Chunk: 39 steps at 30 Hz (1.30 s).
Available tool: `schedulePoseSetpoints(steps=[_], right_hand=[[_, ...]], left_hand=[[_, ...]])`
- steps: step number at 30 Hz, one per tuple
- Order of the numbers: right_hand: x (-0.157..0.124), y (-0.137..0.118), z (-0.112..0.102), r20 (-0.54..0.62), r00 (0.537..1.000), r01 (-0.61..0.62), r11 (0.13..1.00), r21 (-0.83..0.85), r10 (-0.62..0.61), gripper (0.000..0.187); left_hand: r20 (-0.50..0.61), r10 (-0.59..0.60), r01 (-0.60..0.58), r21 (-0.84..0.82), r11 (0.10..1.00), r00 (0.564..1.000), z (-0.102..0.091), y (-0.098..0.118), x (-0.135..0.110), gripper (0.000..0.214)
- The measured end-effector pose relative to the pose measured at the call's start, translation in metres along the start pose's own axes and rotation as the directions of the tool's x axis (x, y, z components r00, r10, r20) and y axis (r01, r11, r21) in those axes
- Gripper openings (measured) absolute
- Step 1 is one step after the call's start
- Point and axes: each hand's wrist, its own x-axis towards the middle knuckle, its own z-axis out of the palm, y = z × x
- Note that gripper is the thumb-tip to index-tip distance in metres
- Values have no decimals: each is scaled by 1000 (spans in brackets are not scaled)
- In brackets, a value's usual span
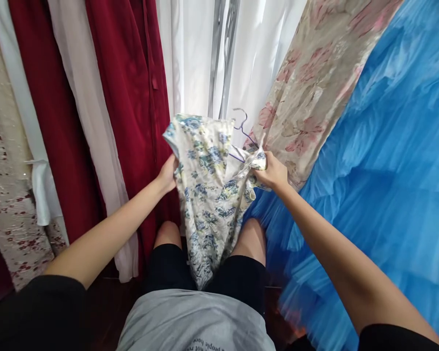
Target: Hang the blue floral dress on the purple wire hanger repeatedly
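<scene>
A white dress with a blue and yellow floral print (212, 195) hangs between my two hands, in front of my knees. Its lower end narrows down between my thighs. My left hand (169, 173) is closed on the dress's left edge, its fingertips hidden behind the cloth. On the other side, my right hand (272, 171) grips the bunched upper right part near a shoulder. A thin purple hanger (246, 131) sticks out at the top right, its hook free and pointing up. One side of the hanger is inside the dress; the cloth hides the rest.
Long garments hang all around: a dark red gown (128, 107) at the left, white drapery (197, 58) behind, a beige dress with pink flowers (310, 92) and a full blue tulle gown (391, 195) at the right. A dark floor (109, 312) shows below.
</scene>
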Motion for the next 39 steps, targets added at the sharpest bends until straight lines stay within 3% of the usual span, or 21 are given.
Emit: schedulePoseSetpoints(steps=[3, 6, 8, 11, 15, 17, 19, 20, 22, 23, 24, 26, 27, 28, 30, 34, 39], right_hand=[[2, -2, 1, 50, 999, -7, 1000, -19, 8, 58], [-3, -19, 3, 68, 993, 96, 995, 8, -97, 64], [-9, -26, 3, 83, 987, 136, 990, 44, -140, 66], [-18, -27, -1, 114, 972, 196, 975, 102, -207, 72], [-40, -38, -15, 13, 952, 293, 925, 240, -305, 80], [-67, -56, -15, -116, 972, 236, 873, 428, -205, 66], [-106, -80, -2, -196, 977, 63, 761, 646, 86, 37], [-128, -92, 8, -193, 944, -42, 677, 735, 269, 26], [-166, -113, 33, 32, 894, -261, 462, 847, 447, 33], [-181, -121, 45, 217, 884, -379, 362, 852, 414, 41], [-191, -127, 54, 428, 865, -494, 302, 815, 261, 46], [-201, -135, 64, 665, 744, -619, 306, 724, -69, 49], [-201, -137, 65, 692, 701, -621, 330, 711, -173, 48], [-200, -137, 64, 685, 696, -603, 342, 721, -216, 47], [-195, -135, 58, 651, 733, -579, 322, 749, -196, 48], [-194, -127, 51, 671, 723, -626, 259, 736, -161, 46], [-196, -123, 49, 564, 826, -557, 132, 820, -17, 34]], left_hand=[[-20, -87, 86, -52, 995, 996, -3, -28, -24, 94], [-68, -151, 151, -13, 988, 986, 9, -61, -59, 79], [-181, -125, 127, -1, 992, 976, 23, -79, -84, 69], [-411, -115, 103, -51, 993, 905, 46, -96, -117, 58], [-502, -250, 185, -176, 967, 828, 69, -104, -149, 49], [-523, -283, 186, -231, 955, 804, 75, -104, -160, 48], [-533, -263, 156, -238, 959, 805, 78, -102, -169, 49], [-533, -244, 145, -221, 964, 810, 79, -101, -174, 50], [-535, -218, 144, -177, 974, 816, 80, -95, -181, 50], [-532, -214, 152, -159, 976, 819, 80, -92, -183, 51], [-522, -216, 161, -148, 976, 825, 81, -89, -185, 52], [-489, -215, 168, -138, 976, 845, 83, -81, -188, 55], [-473, -211, 166, -135, 977, 856, 84, -78, -189, 56], [-461, -210, 166, -134, 977, 862, 84, -75, -190, 56], [-449, -225, 176, -148, 973, 865, 86, -70, -191, 57], [-412, -317, 240, -228, 944, 854, 94, -62, -194, 56], [-388, -270, 179, -255, 950, 881, 103, -53, -192, 57]])
